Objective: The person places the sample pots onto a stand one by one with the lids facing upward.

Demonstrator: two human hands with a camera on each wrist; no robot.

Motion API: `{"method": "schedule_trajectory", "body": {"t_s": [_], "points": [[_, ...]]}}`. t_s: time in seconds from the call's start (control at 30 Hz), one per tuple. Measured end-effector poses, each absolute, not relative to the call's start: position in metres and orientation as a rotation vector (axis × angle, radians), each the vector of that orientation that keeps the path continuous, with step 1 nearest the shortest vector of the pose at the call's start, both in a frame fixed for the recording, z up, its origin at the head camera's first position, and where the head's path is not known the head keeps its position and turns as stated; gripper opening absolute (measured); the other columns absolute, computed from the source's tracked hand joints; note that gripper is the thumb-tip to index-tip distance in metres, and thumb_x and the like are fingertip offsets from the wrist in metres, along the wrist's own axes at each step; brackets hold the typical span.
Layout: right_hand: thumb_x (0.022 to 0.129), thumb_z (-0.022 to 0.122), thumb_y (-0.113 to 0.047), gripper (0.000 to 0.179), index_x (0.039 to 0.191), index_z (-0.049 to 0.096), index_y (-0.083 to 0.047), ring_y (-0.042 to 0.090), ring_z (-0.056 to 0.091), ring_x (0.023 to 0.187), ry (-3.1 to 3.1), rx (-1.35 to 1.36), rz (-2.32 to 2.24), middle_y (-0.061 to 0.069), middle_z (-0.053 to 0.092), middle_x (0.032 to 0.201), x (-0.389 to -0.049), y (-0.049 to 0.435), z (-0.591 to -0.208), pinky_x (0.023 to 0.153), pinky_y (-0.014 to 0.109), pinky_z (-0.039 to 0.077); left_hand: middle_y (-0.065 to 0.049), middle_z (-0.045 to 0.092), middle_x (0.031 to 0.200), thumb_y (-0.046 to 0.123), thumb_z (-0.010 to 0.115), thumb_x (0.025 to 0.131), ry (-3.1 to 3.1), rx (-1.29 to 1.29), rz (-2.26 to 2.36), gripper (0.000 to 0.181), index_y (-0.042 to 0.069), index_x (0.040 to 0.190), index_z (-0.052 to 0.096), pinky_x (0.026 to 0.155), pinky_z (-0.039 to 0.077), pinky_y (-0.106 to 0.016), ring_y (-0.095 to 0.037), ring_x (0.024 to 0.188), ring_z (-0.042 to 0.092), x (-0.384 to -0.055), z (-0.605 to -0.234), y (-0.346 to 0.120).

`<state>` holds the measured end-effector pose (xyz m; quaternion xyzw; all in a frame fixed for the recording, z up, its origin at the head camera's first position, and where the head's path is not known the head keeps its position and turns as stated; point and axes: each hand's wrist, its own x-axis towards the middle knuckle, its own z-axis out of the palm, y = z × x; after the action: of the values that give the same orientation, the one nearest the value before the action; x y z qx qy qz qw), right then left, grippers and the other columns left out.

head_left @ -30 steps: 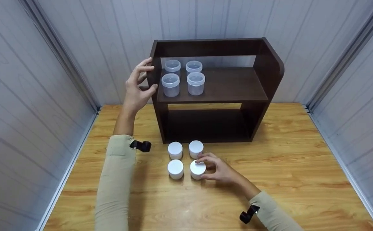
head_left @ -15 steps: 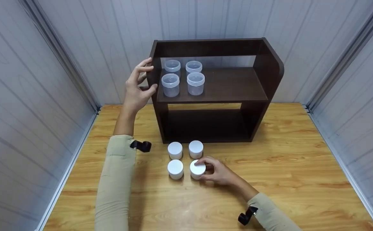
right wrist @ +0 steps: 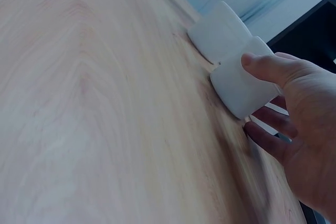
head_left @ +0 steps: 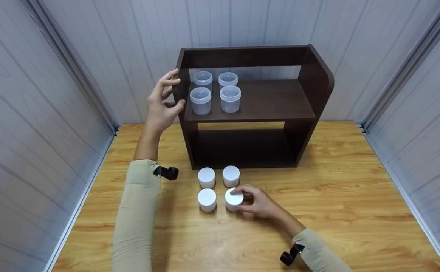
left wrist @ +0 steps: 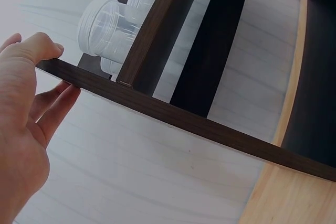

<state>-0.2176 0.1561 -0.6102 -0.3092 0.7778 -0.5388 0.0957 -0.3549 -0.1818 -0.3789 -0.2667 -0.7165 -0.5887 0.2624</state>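
Observation:
My left hand [head_left: 162, 109] holds the left side panel of a dark brown two-tier shelf [head_left: 273, 100]. In the left wrist view, thumb and fingers [left wrist: 55, 111] lie on opposite faces of that panel. My right hand [head_left: 257, 203] grips the front right white lidded jar [head_left: 234, 200], thumb and fingers around its side. The right wrist view shows the thumb on the wall of this jar [right wrist: 239, 85], which sits at the tabletop. Close by stand three more white jars, including the front left jar [head_left: 207, 200] and the back right jar [head_left: 231, 176].
Several clear plastic jars [head_left: 230, 100] stand in two rows on the left of the upper tier. The lower tier [head_left: 242, 145] is behind the white jars. Pale panel walls [head_left: 46, 94] enclose the wooden tabletop [head_left: 356, 196] at the back and both sides.
My right fingers have drawn in around the front right white jar, and it has shifted very slightly right. The left hand keeps its hold on the shelf.

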Motion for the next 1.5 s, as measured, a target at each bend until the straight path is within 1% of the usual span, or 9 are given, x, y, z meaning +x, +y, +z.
{"method": "schedule_trajectory", "body": {"t_s": [0.1, 0.33, 0.5, 0.67, 0.83, 1.0, 1.07, 1.3, 1.5], "points": [[0.095, 0.089, -0.011, 0.047, 0.138, 0.072, 0.000, 0.006, 0.069, 0.126, 2.310, -0.876, -1.600, 0.024, 0.072, 0.137, -0.218, 0.159, -0.610, 0.109, 0.021, 0.057, -0.023, 0.052, 0.173, -0.015, 0.070, 0.091, -1.940, -0.723, -1.593, 0.047, -0.012, 0.137, 0.060, 0.084, 0.065, -0.017, -0.055, 0.150, 0.060, -0.354, -0.378, -0.182], [0.097, 0.086, -0.008, 0.044, 0.138, 0.072, 0.002, 0.015, 0.071, 0.126, 2.336, -0.833, -1.601, 0.027, 0.072, 0.141, -0.221, 0.171, -0.606, 0.107, 0.025, 0.058, -0.024, 0.052, 0.172, -0.015, 0.069, 0.091, -1.936, -0.728, -1.583, 0.046, -0.013, 0.136, 0.060, 0.082, 0.065, -0.017, -0.056, 0.152, 0.058, -0.355, -0.378, -0.181], [0.097, 0.086, -0.008, 0.045, 0.138, 0.071, 0.005, 0.006, 0.069, 0.124, 2.337, -0.801, -1.642, 0.030, 0.071, 0.143, -0.223, 0.179, -0.597, 0.105, 0.029, 0.061, -0.025, 0.052, 0.172, -0.015, 0.069, 0.091, -1.936, -0.730, -1.564, 0.046, -0.013, 0.136, 0.060, 0.082, 0.065, -0.016, -0.054, 0.152, 0.059, -0.356, -0.379, -0.181], [0.096, 0.086, -0.005, 0.046, 0.138, 0.070, 0.006, -0.005, 0.066, 0.121, 2.328, -0.782, -1.699, 0.033, 0.069, 0.144, -0.227, 0.186, -0.586, 0.101, 0.029, 0.063, -0.024, 0.053, 0.172, -0.015, 0.069, 0.091, -1.937, -0.732, -1.561, 0.045, -0.011, 0.136, 0.061, 0.083, 0.065, -0.016, -0.054, 0.152, 0.059, -0.355, -0.378, -0.181], [0.095, 0.085, 0.000, 0.047, 0.138, 0.068, 0.011, -0.005, 0.066, 0.121, 2.306, -0.786, -1.784, 0.038, 0.066, 0.144, -0.232, 0.193, -0.574, 0.099, 0.032, 0.065, -0.024, 0.052, 0.172, -0.015, 0.069, 0.092, -1.935, -0.734, -1.563, 0.045, -0.012, 0.136, 0.061, 0.083, 0.065, -0.016, -0.055, 0.152, 0.059, -0.356, -0.379, -0.181], [0.094, 0.085, 0.004, 0.048, 0.138, 0.067, 0.013, -0.002, 0.066, 0.122, 2.312, -0.773, -1.865, 0.038, 0.063, 0.144, -0.236, 0.198, -0.563, 0.098, 0.030, 0.066, -0.024, 0.053, 0.172, -0.015, 0.069, 0.092, -1.934, -0.733, -1.558, 0.045, -0.011, 0.135, 0.061, 0.082, 0.065, -0.016, -0.057, 0.151, 0.059, -0.355, -0.379, -0.181], [0.093, 0.085, 0.006, 0.048, 0.137, 0.068, 0.013, 0.000, 0.067, 0.122, 2.321, -0.770, -1.906, 0.035, 0.063, 0.143, -0.238, 0.200, -0.557, 0.097, 0.029, 0.067, -0.024, 0.053, 0.172, -0.014, 0.068, 0.092, -1.936, -0.733, -1.551, 0.044, -0.011, 0.135, 0.061, 0.081, 0.065, -0.016, -0.057, 0.151, 0.059, -0.356, -0.379, -0.181], [0.088, 0.086, 0.013, 0.048, 0.134, 0.072, 0.011, 0.001, 0.069, 0.121, 2.442, -0.733, -1.996, 0.017, 0.074, 0.136, -0.246, 0.204, -0.534, 0.096, 0.021, 0.064, -0.023, 0.054, 0.172, -0.014, 0.069, 0.091, -1.941, -0.718, -1.546, 0.045, -0.011, 0.136, 0.061, 0.082, 0.064, -0.016, -0.053, 0.151, 0.060, -0.356, -0.379, -0.181], [0.087, 0.083, 0.017, 0.049, 0.134, 0.071, 0.012, 0.003, 0.071, 0.121, 2.445, -0.692, -2.085, 0.001, 0.073, 0.134, -0.249, 0.204, -0.511, 0.092, 0.021, 0.065, -0.022, 0.054, 0.172, -0.014, 0.069, 0.091, -1.954, -0.704, -1.553, 0.046, -0.011, 0.136, 0.062, 0.082, 0.064, -0.016, -0.049, 0.151, 0.061, -0.355, -0.379, -0.181]]}}
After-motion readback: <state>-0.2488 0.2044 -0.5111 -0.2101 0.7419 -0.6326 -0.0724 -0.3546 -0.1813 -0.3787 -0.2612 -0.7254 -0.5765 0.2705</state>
